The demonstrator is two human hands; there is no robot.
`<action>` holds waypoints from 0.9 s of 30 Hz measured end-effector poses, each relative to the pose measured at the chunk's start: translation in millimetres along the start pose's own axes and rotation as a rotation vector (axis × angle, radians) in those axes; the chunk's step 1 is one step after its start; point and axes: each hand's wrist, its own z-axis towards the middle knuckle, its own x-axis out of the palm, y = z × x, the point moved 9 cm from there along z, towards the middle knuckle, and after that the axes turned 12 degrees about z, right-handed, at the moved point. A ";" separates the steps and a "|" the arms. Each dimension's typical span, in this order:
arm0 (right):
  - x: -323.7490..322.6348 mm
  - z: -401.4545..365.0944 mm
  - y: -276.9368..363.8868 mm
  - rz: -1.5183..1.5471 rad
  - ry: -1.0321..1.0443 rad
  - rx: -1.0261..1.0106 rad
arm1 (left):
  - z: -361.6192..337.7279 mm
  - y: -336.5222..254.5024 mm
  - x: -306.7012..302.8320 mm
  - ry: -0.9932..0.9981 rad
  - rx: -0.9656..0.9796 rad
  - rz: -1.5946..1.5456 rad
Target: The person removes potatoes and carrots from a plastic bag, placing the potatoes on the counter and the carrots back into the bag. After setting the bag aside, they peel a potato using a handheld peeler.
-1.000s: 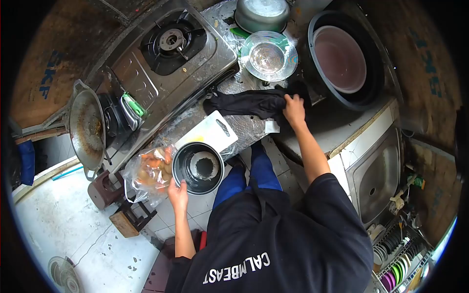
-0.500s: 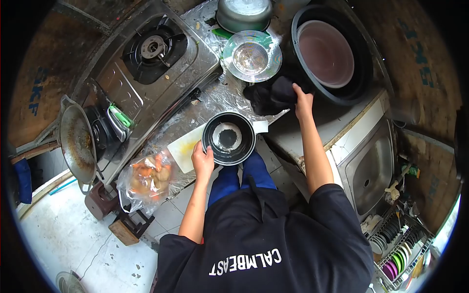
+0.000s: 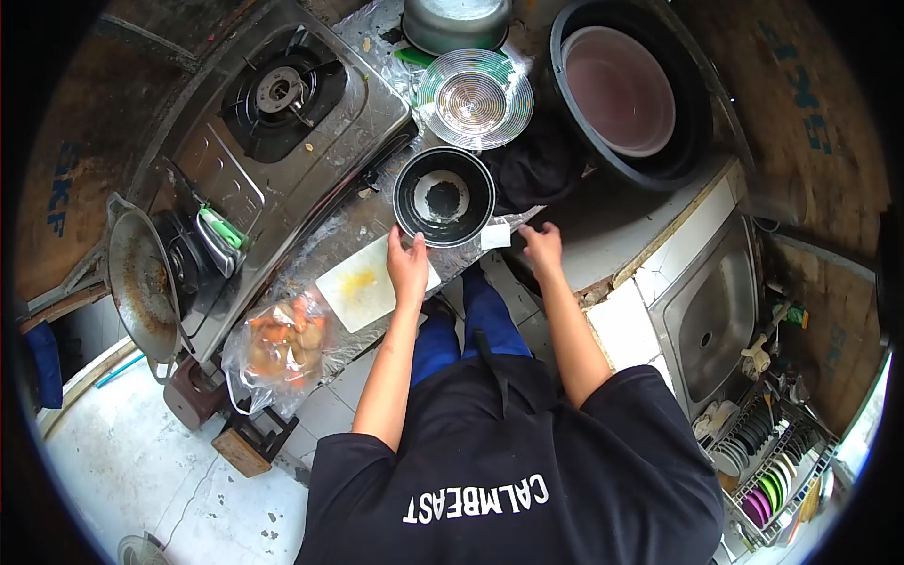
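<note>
A round black bowl-like pan [image 3: 444, 226] with a pale, worn ring inside sits over the foil-covered counter, below the ridged plate [image 3: 476, 99]. My left hand [image 3: 408, 273] grips its near rim with thumb and fingertips. To the right of the pan, my right hand [image 3: 543, 252] is in the air near the counter edge, fingers apart and slightly bent, holding nothing I can see. The black cloth [image 3: 541, 171] lies bunched on the counter beyond it. A white cutting board [image 3: 363, 287] with a yellow stain lies left of my left hand.
A gas stove [image 3: 311, 141] with a knife-like green-handled tool [image 3: 222, 229] is on the left, beside a wok [image 3: 141, 282]. A bag of vegetables [image 3: 282, 348] hangs over the counter edge. At right are a large black basin [image 3: 692, 165], a sink [image 3: 711, 311] and a dish rack [image 3: 777, 471].
My left hand has moved the pan forward, away from my body, uncovering more of the cutting board. My right hand has let go of the black cloth and drawn back toward me.
</note>
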 end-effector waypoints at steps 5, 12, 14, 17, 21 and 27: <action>40.8 -10.9 -52.1 0.138 0.198 0.229 | -29.4 18.3 -23.7 0.052 -0.017 0.062; 31.0 -34.5 -11.1 0.384 0.305 0.176 | -74.6 81.9 -120.2 0.005 -0.067 0.458; 33.5 -39.6 0.0 0.534 0.396 0.232 | -82.2 84.5 -137.8 -0.012 -0.035 0.579; 27.1 -32.8 -2.1 0.040 0.275 0.148 | -95.1 79.5 -160.4 -0.017 -0.002 0.736; 58.7 -78.2 -21.3 -0.021 0.531 0.183 | -91.6 86.1 -172.8 -0.053 0.100 0.934; 160.7 -163.7 -55.8 -0.443 0.810 -0.415 | -110.9 96.1 -161.3 0.065 0.011 1.271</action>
